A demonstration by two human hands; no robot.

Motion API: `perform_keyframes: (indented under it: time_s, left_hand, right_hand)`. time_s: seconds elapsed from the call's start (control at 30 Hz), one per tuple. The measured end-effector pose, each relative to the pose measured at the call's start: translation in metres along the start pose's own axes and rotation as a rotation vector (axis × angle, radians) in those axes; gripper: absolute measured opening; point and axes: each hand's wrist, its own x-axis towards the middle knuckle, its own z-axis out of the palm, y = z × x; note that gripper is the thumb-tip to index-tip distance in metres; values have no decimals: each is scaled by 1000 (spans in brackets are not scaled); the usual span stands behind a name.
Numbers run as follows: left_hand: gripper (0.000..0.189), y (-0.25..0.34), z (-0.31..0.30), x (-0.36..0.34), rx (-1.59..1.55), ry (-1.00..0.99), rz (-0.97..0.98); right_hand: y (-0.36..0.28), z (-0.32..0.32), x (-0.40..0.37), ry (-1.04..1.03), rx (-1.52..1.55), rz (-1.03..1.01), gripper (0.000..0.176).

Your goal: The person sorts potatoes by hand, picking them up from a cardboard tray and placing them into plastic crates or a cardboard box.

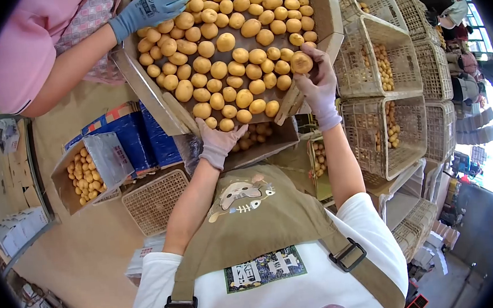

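Many potatoes (244, 98) lie spread over a sorting table with raised wooden edges (329, 8). In a pale glove, my right hand (319, 84) grips one potato (301, 63) at the table's right side. My left hand (219, 143), also gloved, is at the table's narrow near end, fingers spread beside the lowest potatoes. Below that end sits an open box (283, 139) with more potatoes inside, partly hidden by my left hand and the table edge.
A co-worker's blue-gloved hand (157, 7) reaches over the potatoes at upper left. Plastic crates (386, 128) holding potatoes are stacked at right. Left of me are a carton of potatoes (116, 155), an upturned-looking crate (155, 202) and blue-wrapped boxes (132, 140).
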Motion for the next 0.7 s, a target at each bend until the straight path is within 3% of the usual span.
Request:
perform_keyframes:
  time_s: [0.2, 0.27, 0.33, 0.37, 0.4, 0.43, 0.47, 0.57, 0.6, 0.63, 0.7]
  left_hand:
    - [87, -2, 3, -1, -37, 53, 10]
    - [85, 0, 3, 0, -12, -13, 15]
    - [84, -2, 1, -1, 40, -127, 36]
    - [81, -3, 0, -4, 24, -122, 31]
    - [78, -3, 2, -5, 14, -121, 25]
    - [75, -3, 3, -3, 14, -102, 24]
    - [73, -2, 5, -1, 14, -83, 23]
    - [64, -7, 8, -6, 52, 54, 18]
    - [62, -5, 5, -6, 121, 86, 7]
    - [59, -4, -2, -5, 187, 116, -3]
    - [57, -3, -21, 2, 295, 233, -58]
  right_hand:
    - [-25, -16, -12, -38, -57, 14, 49]
    - [-11, -64, -24, 368, -205, -21, 30]
    - [9, -149, -37, 858, 403, 27, 5]
    - [13, -182, -43, 1010, 641, -4, 8]
    - [11, -186, -45, 1038, 684, -17, 21]
    - [-12, -143, -36, 890, 367, 5, 11]
    - [-11, -112, -32, 705, 91, 60, 12]
    - [7, -36, -26, 72, -533, 163, 33]
    - [21, -17, -20, -89, -721, 23, 35]
    - [20, 4, -12, -108, -846, -48, 35]
    - [36, 21, 14, -269, -926, 158, 38]
